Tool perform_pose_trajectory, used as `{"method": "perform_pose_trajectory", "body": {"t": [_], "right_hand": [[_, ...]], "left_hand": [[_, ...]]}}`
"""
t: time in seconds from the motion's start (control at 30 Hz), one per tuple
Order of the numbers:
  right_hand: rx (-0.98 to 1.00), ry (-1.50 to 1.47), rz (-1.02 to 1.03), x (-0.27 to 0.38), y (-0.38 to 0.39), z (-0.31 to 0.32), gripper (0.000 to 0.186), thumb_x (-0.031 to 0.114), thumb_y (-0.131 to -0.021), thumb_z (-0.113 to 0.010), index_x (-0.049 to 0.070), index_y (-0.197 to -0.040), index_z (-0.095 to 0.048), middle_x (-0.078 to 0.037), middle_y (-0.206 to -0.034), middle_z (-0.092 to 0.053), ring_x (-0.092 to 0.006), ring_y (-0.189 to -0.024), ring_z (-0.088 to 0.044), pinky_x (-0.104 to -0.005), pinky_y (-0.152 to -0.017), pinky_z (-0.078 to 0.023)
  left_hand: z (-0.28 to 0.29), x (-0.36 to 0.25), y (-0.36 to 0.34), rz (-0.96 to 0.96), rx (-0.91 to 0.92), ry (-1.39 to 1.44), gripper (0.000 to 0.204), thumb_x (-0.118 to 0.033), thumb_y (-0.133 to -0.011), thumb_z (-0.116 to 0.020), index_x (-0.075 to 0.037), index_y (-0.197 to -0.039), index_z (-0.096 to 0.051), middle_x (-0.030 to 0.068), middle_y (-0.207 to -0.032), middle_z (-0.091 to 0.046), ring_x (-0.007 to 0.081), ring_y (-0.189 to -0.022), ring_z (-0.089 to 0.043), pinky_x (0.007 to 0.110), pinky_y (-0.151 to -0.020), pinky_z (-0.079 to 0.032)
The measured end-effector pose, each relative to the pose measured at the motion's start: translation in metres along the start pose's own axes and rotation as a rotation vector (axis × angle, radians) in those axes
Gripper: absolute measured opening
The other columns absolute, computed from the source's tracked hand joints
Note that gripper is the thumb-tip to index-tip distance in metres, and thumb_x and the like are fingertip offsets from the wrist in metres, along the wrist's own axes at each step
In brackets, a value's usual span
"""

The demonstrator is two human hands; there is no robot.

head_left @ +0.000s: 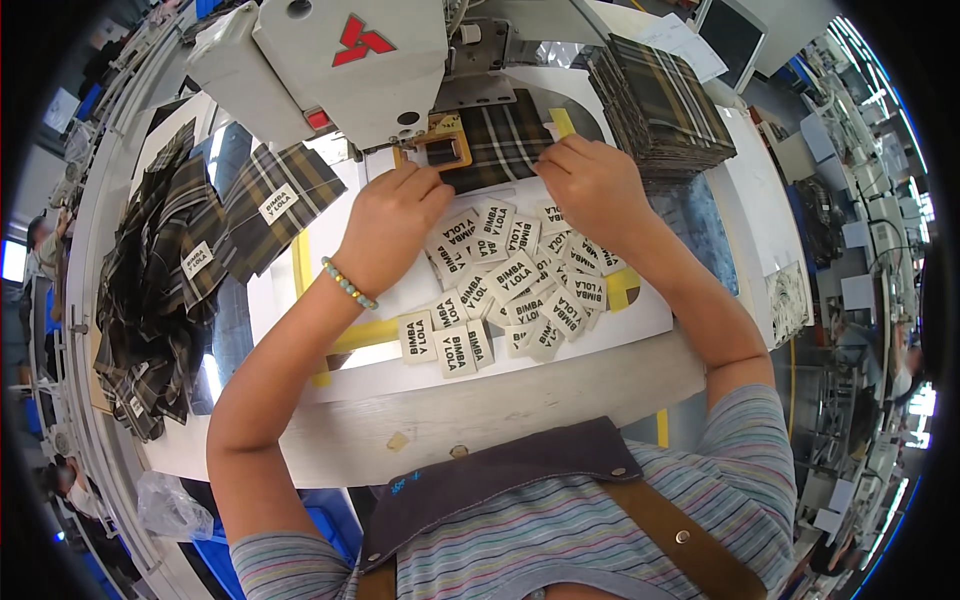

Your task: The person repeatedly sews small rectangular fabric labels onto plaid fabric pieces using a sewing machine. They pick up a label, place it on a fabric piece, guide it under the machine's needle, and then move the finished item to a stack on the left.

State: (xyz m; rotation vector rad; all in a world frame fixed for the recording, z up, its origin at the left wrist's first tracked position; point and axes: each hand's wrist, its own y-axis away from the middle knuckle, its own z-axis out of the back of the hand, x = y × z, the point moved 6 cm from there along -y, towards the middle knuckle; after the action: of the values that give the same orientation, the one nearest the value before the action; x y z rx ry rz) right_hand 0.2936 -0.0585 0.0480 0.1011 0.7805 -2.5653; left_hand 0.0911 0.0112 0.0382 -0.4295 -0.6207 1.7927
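A white sewing machine (pixel 300 60) stands over a plaid fabric panel (pixel 510 140), with a small yellowish frame (pixel 458 150) under its head. My left hand (pixel 400 210) is closed just below the frame, at the panel's left side; what its fingertips grip is hidden. My right hand (pixel 590 185) pinches the panel's right lower edge, beside a yellow tape strip (pixel 562 123). Several loose white printed labels (pixel 515 275) lie between my forearms on the white work surface.
A heap of plaid pieces (pixel 150 300), some labelled, lies left. A tall plaid stack (pixel 670 100) sits back right, near a monitor (pixel 730 40). A blue bin (pixel 330 520) and plastic bag (pixel 175 510) are below the table. Co-workers (pixel 45 240) appear at the edges.
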Motion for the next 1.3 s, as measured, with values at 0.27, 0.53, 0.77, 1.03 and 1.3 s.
{"method": "perform_pose_trajectory", "body": {"t": [0.27, 0.53, 0.77, 1.03, 1.3], "right_hand": [[0.113, -0.3, -0.012, 0.014, -0.025, -0.031, 0.021, 0.019, -0.095, -0.072, 0.003, -0.107, -0.079, -0.007, -0.112, -0.077, -0.0273, -0.107, -0.071, -0.0393, -0.09, -0.059], [0.205, -0.345, -0.055, -0.001, 0.006, -0.03, 0.046, 0.035, -0.107, -0.063, 0.006, -0.143, -0.068, -0.015, -0.158, -0.056, -0.0356, -0.152, -0.043, -0.0484, -0.125, -0.036], [0.285, -0.429, -0.085, 0.008, 0.019, -0.025, 0.05, 0.037, -0.112, -0.055, 0.006, -0.151, -0.062, -0.015, -0.168, -0.046, -0.0381, -0.161, -0.029, -0.0516, -0.131, -0.024], [0.181, -0.416, -0.137, 0.005, 0.016, -0.033, 0.047, 0.039, -0.111, -0.059, 0.008, -0.146, -0.067, -0.014, -0.164, -0.051, -0.036, -0.159, -0.034, -0.0506, -0.128, -0.031], [0.25, -0.419, -0.133, 0.008, 0.019, -0.032, 0.047, 0.04, -0.111, -0.058, 0.008, -0.144, -0.069, -0.012, -0.164, -0.052, -0.0333, -0.159, -0.034, -0.0484, -0.128, -0.033]], "left_hand": [[0.017, 0.037, 0.049, 0.104, 0.156, -0.076, 0.023, 0.003, -0.082, -0.071, -0.001, -0.105, -0.077, 0.0077, -0.107, -0.074, 0.0278, -0.098, -0.07, 0.038, -0.085, -0.06], [0.038, 0.023, 0.07, 0.186, 0.231, 0.074, 0.052, 0.002, -0.092, -0.067, -0.004, -0.143, -0.063, 0.0108, -0.144, -0.067, 0.036, -0.138, -0.058, 0.046, -0.114, -0.05], [0.031, 0.025, 0.082, 0.251, 0.279, 0.152, 0.059, 0.002, -0.095, -0.066, -0.006, -0.153, -0.055, 0.0104, -0.149, -0.065, 0.0379, -0.147, -0.05, 0.047, -0.12, -0.045], [0.042, 0.033, 0.087, 0.298, 0.225, 0.225, 0.06, 0.005, -0.094, -0.063, -0.007, -0.152, -0.056, 0.0147, -0.144, -0.066, 0.0385, -0.142, -0.055, 0.048, -0.116, -0.047], [0.035, 0.025, 0.084, 0.311, 0.253, 0.231, 0.05, 0.001, -0.097, -0.065, -0.005, -0.147, -0.059, 0.018, -0.138, -0.067, 0.0384, -0.139, -0.056, 0.047, -0.114, -0.049]]}}
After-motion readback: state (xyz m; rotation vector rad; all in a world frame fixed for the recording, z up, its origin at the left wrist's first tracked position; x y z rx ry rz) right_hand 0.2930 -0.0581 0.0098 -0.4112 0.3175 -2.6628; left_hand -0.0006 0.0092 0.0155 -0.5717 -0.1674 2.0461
